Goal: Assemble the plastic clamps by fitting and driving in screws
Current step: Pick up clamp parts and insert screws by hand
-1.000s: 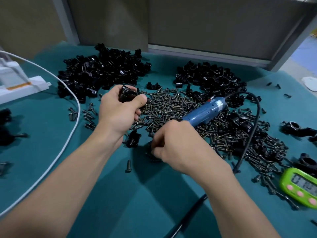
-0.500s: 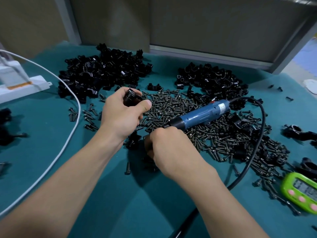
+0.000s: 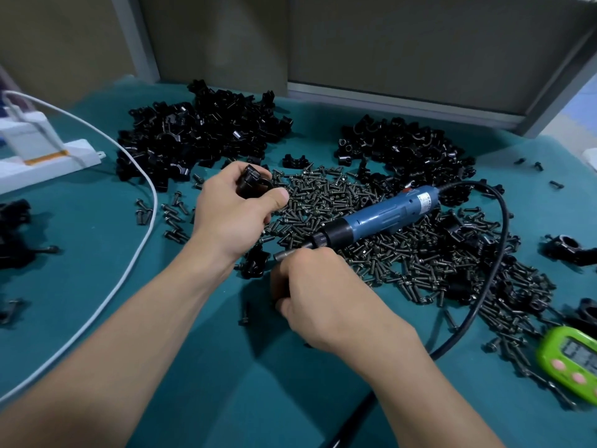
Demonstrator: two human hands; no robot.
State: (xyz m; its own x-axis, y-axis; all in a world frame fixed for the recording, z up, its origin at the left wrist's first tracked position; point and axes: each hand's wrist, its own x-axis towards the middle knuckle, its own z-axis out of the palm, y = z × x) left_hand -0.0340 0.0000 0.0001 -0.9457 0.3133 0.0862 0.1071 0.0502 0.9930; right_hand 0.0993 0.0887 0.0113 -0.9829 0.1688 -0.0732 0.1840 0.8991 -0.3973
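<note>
On the teal mat (image 3: 161, 367), most work looks undone: two heaps of loose clamp halves (image 3: 200, 134) and a wide spread of screws (image 3: 323, 195) lie unused. Left hand (image 3: 232, 208) grips one black clamp (image 3: 250, 182) above the screws; right hand (image 3: 326, 299) curls down by the bit of the blue driver (image 3: 384, 218), and I cannot tell what it pinches, if anything. Grey partition (image 3: 387, 43) behind; white cable (image 3: 142, 240) to the left, green timer (image 3: 571, 360) to the right.

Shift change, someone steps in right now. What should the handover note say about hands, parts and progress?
Left hand grips a black clamp beside the screw pile. Right hand is curled low on the mat; what it holds is hidden. Blue screwdriver lies on the screws, bit at that hand. Clamp parts heaped back left and back right. Done: unclear. Left: both heaps look loose.
</note>
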